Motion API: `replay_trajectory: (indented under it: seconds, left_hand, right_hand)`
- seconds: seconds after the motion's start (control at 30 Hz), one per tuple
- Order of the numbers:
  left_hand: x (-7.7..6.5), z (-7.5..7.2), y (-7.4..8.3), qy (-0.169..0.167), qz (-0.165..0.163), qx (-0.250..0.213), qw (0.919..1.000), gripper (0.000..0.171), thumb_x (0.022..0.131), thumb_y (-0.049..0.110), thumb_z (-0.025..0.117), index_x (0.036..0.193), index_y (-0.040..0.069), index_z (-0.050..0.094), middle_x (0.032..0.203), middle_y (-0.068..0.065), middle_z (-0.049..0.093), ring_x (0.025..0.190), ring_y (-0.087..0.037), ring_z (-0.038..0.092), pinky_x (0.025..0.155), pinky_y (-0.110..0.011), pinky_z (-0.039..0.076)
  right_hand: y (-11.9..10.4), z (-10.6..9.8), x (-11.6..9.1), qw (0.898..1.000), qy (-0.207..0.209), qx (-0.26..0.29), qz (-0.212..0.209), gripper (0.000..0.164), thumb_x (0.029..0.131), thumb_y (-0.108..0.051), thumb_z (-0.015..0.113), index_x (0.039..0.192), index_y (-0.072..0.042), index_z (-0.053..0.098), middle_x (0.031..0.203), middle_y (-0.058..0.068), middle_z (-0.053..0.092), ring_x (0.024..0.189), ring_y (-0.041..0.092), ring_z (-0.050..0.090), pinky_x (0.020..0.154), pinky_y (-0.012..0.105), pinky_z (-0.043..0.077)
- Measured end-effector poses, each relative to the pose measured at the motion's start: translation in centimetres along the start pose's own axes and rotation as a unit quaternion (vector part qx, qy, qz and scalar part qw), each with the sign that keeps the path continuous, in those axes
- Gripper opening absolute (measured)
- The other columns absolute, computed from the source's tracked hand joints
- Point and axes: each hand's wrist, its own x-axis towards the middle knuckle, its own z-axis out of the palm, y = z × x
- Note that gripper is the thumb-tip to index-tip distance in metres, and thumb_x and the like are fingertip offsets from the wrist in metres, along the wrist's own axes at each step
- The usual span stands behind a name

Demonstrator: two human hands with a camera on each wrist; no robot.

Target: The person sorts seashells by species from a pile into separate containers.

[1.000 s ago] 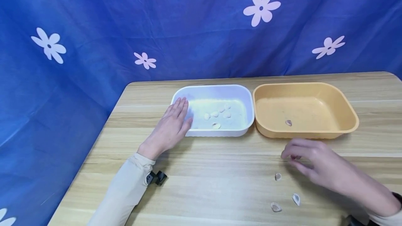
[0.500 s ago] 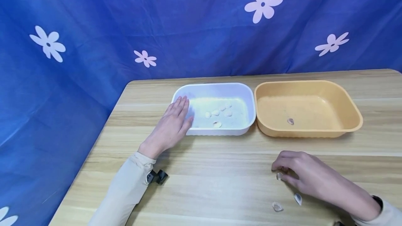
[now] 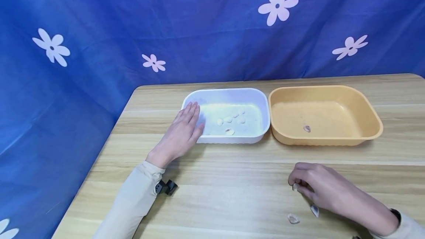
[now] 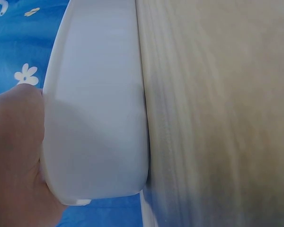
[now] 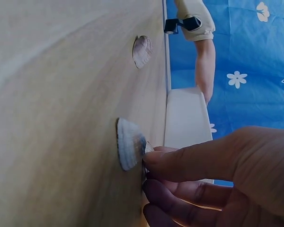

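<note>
My left hand (image 3: 177, 135) rests on the left end of the white basin (image 3: 229, 139), fingers fairly straight over its rim. In the left wrist view part of that hand (image 4: 19, 156) lies against the basin's outer wall (image 4: 94, 104). My right hand (image 3: 318, 187) is down at the table before the yellow basin (image 3: 325, 141). Its thumb and fingers pinch a small seashell (image 3: 295, 187), mostly covered by the thumb in the right wrist view. Closer to me lie a whitish seashell (image 3: 314, 210) and a greyish seashell (image 3: 293, 218).
Several pale shells (image 3: 229, 131) lie in the white basin. One brownish shell (image 3: 307, 128) is in the yellow basin, which stands right beside the white one. A blue flowered cloth (image 3: 212, 28) hangs behind the wooden table (image 3: 225, 191).
My right hand has moved from just before the yellow basin down and left to the small seashell on the table and now pinches it. The left hand stays in place.
</note>
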Motion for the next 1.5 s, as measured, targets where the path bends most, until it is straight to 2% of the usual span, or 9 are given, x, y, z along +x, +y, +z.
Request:
replay_trajectory:
  seconds: [0.3, 0.47, 0.63, 0.93, 1.1, 1.33, 1.5]
  left_hand:
    - [-0.07, 0.0, -0.07, 0.0, -0.001, 0.001, 1.0, 0.063, 0.105, 0.037, 0.026, 0.151, -0.005, 0.017, 0.159, -0.019, 0.012, 0.148, -0.03, 0.003, 0.12, -0.044, 0.006]
    - [0.03, -0.02, -0.07, 0.002, 0.0, 0.001, 1.0, 0.061, 0.105, 0.035, 0.027, 0.151, -0.005, 0.017, 0.159, -0.02, 0.013, 0.148, -0.03, 0.003, 0.12, -0.043, 0.006]
    - [0.03, 0.0, -0.04, 0.003, 0.002, 0.0, 1.0, 0.061, 0.105, 0.034, 0.029, 0.151, -0.005, 0.018, 0.159, -0.02, 0.014, 0.147, -0.03, 0.004, 0.12, -0.043, 0.006]
    - [0.03, 0.07, -0.08, 0.0, 0.004, 0.002, 1.0, 0.061, 0.105, 0.036, 0.027, 0.151, -0.005, 0.02, 0.158, -0.021, 0.014, 0.147, -0.031, 0.004, 0.12, -0.044, 0.006]
    - [0.0, 0.01, -0.07, 0.0, 0.003, 0.003, 1.0, 0.06, 0.106, 0.035, 0.027, 0.15, -0.004, 0.023, 0.158, -0.021, 0.014, 0.147, -0.031, 0.004, 0.12, -0.044, 0.006]
    - [0.06, 0.0, -0.08, 0.002, 0.003, 0.002, 1.0, 0.059, 0.106, 0.034, 0.028, 0.15, -0.004, 0.023, 0.158, -0.021, 0.015, 0.147, -0.031, 0.004, 0.12, -0.045, 0.007]
    - [0.11, -0.07, -0.03, 0.002, 0.002, 0.003, 1.0, 0.06, 0.105, 0.033, 0.03, 0.15, -0.006, 0.02, 0.158, -0.021, 0.015, 0.147, -0.031, 0.005, 0.12, -0.044, 0.007]
  right_hand:
    - [-0.31, 0.0, 0.02, 1.0, -0.011, -0.008, 0.007, 0.03, 0.074, -0.002, 0.077, 0.082, -0.027, 0.061, 0.08, -0.02, 0.052, 0.065, -0.007, 0.046, 0.053, 0.019, 0.044]
    - [-0.28, 0.06, -0.12, 1.0, -0.016, -0.003, -0.004, 0.028, 0.076, -0.004, 0.077, 0.086, -0.026, 0.063, 0.081, -0.019, 0.051, 0.067, -0.007, 0.045, 0.054, 0.019, 0.043]
    - [-0.23, 0.15, -0.15, 1.0, -0.023, 0.01, -0.001, 0.024, 0.079, -0.006, 0.076, 0.087, -0.025, 0.064, 0.081, -0.019, 0.051, 0.067, -0.007, 0.045, 0.054, 0.018, 0.043]
    - [-0.33, 0.09, 0.02, 0.999, -0.034, 0.037, 0.012, 0.026, 0.079, -0.002, 0.075, 0.086, -0.023, 0.062, 0.078, -0.02, 0.052, 0.064, -0.009, 0.046, 0.055, 0.018, 0.045]
    - [-0.28, -0.07, 0.12, 0.999, -0.017, 0.039, 0.005, 0.025, 0.077, -0.003, 0.077, 0.088, -0.021, 0.063, 0.076, -0.021, 0.053, 0.067, -0.007, 0.048, 0.056, 0.02, 0.048]
    - [-0.18, -0.2, 0.09, 0.999, 0.027, 0.008, -0.029, 0.024, 0.074, -0.005, 0.079, 0.095, -0.015, 0.072, 0.09, -0.01, 0.068, 0.081, 0.004, 0.064, 0.069, 0.029, 0.058]
    - [-0.05, -0.26, 0.14, 0.998, 0.037, 0.041, -0.037, 0.021, 0.072, -0.009, 0.081, 0.088, -0.016, 0.069, 0.079, -0.019, 0.059, 0.07, -0.006, 0.053, 0.059, 0.014, 0.049]
